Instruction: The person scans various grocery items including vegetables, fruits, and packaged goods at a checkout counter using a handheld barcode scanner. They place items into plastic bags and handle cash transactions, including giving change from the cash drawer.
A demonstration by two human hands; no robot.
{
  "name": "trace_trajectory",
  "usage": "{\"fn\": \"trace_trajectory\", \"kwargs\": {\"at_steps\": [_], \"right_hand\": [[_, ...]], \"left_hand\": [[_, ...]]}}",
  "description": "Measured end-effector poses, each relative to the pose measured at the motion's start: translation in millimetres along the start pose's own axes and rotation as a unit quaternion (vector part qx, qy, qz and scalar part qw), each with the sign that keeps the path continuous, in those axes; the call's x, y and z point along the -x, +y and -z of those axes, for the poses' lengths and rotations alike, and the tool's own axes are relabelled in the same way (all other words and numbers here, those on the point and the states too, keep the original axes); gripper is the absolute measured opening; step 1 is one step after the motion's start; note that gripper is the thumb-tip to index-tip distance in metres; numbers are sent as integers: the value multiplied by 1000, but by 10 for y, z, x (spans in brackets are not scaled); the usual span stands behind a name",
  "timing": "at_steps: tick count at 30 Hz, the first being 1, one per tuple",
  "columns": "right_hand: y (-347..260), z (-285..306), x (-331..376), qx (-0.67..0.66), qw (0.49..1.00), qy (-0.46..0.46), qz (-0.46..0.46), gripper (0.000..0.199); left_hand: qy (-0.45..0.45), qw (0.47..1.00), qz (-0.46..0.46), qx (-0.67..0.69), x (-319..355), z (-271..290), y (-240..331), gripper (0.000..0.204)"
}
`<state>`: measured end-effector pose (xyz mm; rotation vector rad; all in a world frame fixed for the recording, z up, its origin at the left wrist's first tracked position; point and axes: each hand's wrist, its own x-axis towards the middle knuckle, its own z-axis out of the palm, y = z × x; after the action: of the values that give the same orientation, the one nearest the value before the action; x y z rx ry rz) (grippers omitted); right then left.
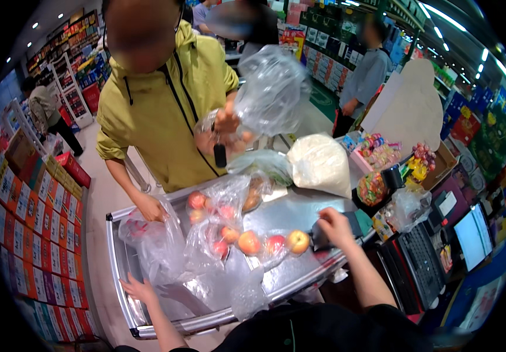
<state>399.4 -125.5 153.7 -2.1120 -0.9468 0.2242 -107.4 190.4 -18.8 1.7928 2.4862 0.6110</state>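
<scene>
My left hand [138, 290] is open at the near left of the metal counter [200, 286], fingers spread beside a clear plastic bag [158, 246]. Toward the right end, my right hand [336, 226] has its fingers curled in, next to a dark boxy object [323, 237]; whether it grips anything is hard to make out. Between my hands lie clear bags of red-yellow apples [249, 242], with one yellowish apple [298, 241] nearest my right hand. Across the counter, a person in an olive jacket [153, 126] touches the clear bag with one hand and lifts other bags with the other.
A large bag of white grain-like stuff [320, 164] stands at the counter's far right. Beyond it are packs of sweets [380, 151]. A laptop [415, 262] and a lit screen [474, 237] sit at my right. Stacked orange boxes [36, 229] line the left.
</scene>
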Motion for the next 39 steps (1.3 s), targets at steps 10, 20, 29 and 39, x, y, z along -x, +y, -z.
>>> {"fn": "trace_trajectory", "kwargs": {"at_steps": [10,20,29,39], "right_hand": [[782,638,6,205,962,-179,34,90],[676,825,-283,253,904,-327,109,104],[783,808,-199,234,928,-231,177,99],[1097,491,-114,107,961,-159,199,104]], "left_hand": [[-21,857,-351,378,1025,991,2406,29],[94,745,-589,298,2156,997,4078,38],[-291,749,-519,291,1877,310,4440,38],[-169,689,-702,69,2761,263,2889,68]]}}
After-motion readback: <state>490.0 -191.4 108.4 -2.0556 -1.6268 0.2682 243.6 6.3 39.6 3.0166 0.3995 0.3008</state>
